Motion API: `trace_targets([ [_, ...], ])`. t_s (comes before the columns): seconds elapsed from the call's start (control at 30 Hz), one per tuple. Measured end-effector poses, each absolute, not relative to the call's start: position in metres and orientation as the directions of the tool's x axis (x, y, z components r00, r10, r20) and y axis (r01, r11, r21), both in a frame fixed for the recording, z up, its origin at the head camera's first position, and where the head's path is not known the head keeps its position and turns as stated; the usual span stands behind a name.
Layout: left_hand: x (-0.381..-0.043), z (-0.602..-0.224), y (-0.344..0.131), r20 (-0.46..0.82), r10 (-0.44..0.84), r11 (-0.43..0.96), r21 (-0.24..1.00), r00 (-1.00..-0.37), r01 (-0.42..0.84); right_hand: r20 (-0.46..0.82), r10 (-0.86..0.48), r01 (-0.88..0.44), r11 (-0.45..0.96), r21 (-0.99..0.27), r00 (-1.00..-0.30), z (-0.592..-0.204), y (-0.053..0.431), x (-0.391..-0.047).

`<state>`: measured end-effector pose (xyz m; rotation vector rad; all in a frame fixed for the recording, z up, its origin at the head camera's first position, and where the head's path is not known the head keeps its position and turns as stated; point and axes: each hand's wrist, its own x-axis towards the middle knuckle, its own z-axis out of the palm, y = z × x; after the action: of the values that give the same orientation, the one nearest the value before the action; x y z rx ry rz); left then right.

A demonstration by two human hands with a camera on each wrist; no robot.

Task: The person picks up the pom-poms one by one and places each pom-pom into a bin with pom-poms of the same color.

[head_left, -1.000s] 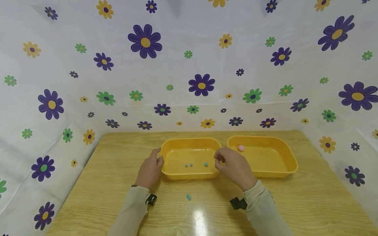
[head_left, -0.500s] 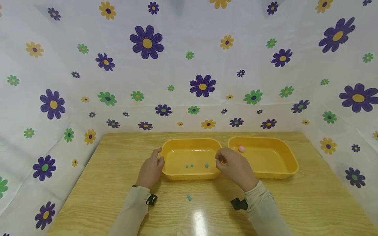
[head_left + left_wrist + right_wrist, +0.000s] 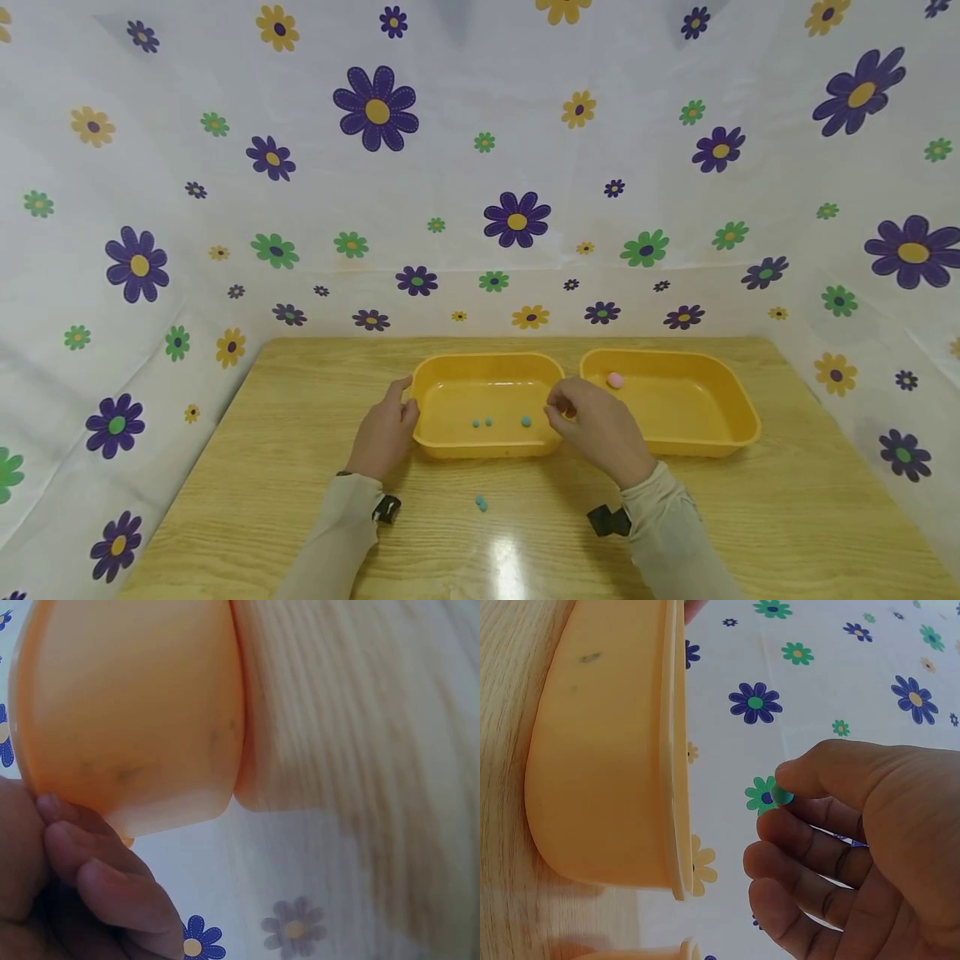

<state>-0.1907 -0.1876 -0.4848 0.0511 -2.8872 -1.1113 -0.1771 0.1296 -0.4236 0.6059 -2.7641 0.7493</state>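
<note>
My left hand [image 3: 384, 429] grips the left end of a yellow plastic tray [image 3: 487, 448], its fingers [image 3: 112, 889] curled at the rim in the left wrist view. Over the right end of that tray is my right hand [image 3: 600, 425]. Between its thumb and index finger it pinches a small teal ball [image 3: 783, 794], seen in the right wrist view and hidden in the head view. Inside the tray lie two tiny teal balls [image 3: 488, 422] and, to their right, a larger teal ball [image 3: 526, 422].
A second yellow tray [image 3: 712, 447] stands to the right, holding a pink ball [image 3: 615, 381] near its back left corner. In front of the left tray, two small teal pieces [image 3: 482, 503] lie together on the wooden table [image 3: 420, 550]. A flower-print cloth [image 3: 450, 167] surrounds the table.
The head view has shifted very slightly. Both hands keep their places at the left tray, and the balls lie as before.
</note>
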Motion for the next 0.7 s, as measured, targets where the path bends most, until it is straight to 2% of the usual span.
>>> trace_targets([
  [0.3, -0.1908, -0.4846, -0.1898, 0.040, -0.036, 0.728, 0.686, -0.999, 0.001, 0.330, -0.362, -0.478, 0.774, -0.416, -0.872, -0.4239, 0.1282, -0.1778],
  [0.7, -0.1888, -0.4822, -0.1885, 0.028, -0.038, 0.720, 0.694, -0.999, -0.008, 0.295, -0.333, -0.436, 0.790, -0.432, -0.896, -0.4225, 0.1282, -0.1779],
])
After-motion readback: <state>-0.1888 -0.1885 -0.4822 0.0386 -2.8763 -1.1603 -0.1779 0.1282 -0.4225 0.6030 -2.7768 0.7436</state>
